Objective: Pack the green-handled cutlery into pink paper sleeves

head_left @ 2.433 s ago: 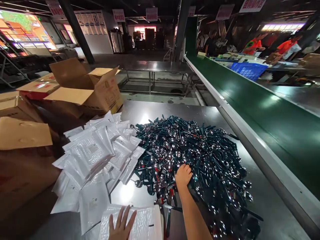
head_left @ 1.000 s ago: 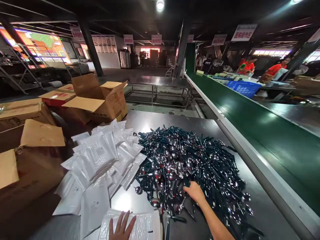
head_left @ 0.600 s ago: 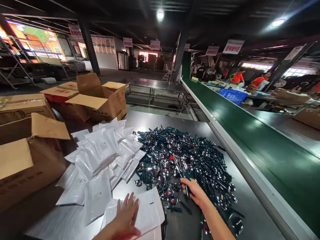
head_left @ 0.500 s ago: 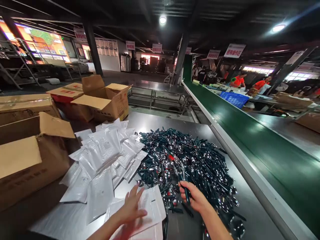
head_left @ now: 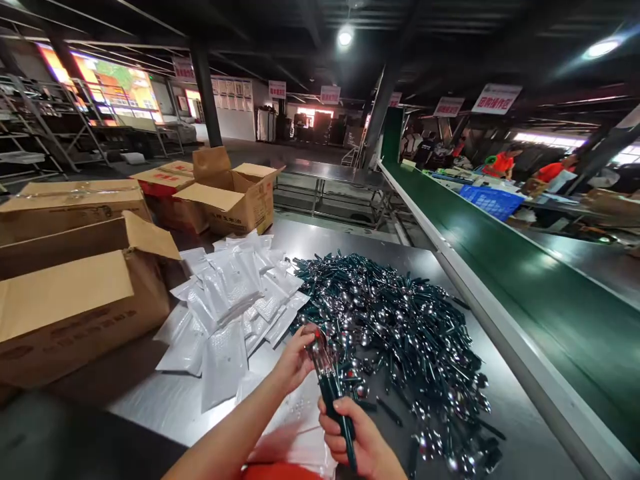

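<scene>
My right hand (head_left: 350, 427) is closed round the dark green handles of a small bundle of spoons (head_left: 328, 383), held at a slant with the shiny metal ends up. At that upper end, the fingers of my left hand (head_left: 296, 360) close on the metal heads, one of which shows a red reflection. Whether forks are among them I cannot tell. Below both hands lies a white padded mailer (head_left: 295, 417), partly covered by my arms. A large heap of green-handled metal cutlery (head_left: 385, 313) spreads just beyond and to the right.
Filled-looking white mailers (head_left: 220, 360) are piled on the metal table (head_left: 155, 407) to the left. Open cardboard boxes (head_left: 150, 293) stand past them. A green conveyor belt (head_left: 500, 267) with a pale side rail runs along the right. Two people in orange (head_left: 503, 163) are far behind it.
My left hand has lifted off the white mailer and taken hold of the spoon heads. My right hand has drawn the bundle back from the heap, towards me and leftward. The view has turned slightly left.
</scene>
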The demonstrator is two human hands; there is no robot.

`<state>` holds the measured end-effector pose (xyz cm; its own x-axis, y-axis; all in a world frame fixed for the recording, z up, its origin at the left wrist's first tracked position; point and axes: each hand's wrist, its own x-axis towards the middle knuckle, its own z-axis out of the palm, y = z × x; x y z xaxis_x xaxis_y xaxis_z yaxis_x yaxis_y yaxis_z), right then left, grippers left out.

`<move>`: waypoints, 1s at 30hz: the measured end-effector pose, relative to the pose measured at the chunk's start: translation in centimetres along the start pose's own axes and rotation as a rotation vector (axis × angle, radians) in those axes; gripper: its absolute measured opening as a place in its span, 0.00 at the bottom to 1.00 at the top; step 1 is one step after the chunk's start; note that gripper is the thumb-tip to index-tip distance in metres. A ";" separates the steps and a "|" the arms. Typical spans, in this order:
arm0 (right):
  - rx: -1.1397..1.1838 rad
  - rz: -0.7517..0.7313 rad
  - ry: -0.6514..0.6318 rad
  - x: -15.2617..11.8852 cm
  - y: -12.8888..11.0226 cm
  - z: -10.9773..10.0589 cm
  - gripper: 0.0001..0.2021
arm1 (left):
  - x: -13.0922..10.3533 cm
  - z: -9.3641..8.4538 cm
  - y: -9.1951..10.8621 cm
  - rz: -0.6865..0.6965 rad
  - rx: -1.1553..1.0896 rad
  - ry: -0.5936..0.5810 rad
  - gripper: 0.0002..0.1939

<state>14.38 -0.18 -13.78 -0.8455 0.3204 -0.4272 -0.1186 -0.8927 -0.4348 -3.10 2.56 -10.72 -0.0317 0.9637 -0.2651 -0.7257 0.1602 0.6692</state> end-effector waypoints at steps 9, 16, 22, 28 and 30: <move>0.005 0.039 -0.200 0.2 2.1 0.2 0.15 | -0.5 -0.8 1.3 0.055 0.087 -0.076 0.17; -0.080 -0.035 -0.154 -0.5 1.8 3.6 0.25 | -1.2 0.2 1.5 -0.123 -0.125 -0.194 0.35; -0.105 0.065 -0.111 -0.4 1.8 4.7 0.28 | -1.1 0.3 0.9 -0.006 -0.121 0.035 0.26; 0.018 -0.095 0.024 -0.3 1.5 5.3 0.20 | -2.1 0.3 0.4 -0.192 -0.026 -0.064 0.25; 0.050 -0.118 0.059 -0.6 1.3 5.3 0.20 | -2.4 0.3 0.2 -0.157 0.065 -0.049 0.27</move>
<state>11.96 -3.23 -9.92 -0.7922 0.4410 -0.4219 -0.2427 -0.8619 -0.4453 -2.95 0.37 -9.73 0.1129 0.9347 -0.3371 -0.6733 0.3215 0.6658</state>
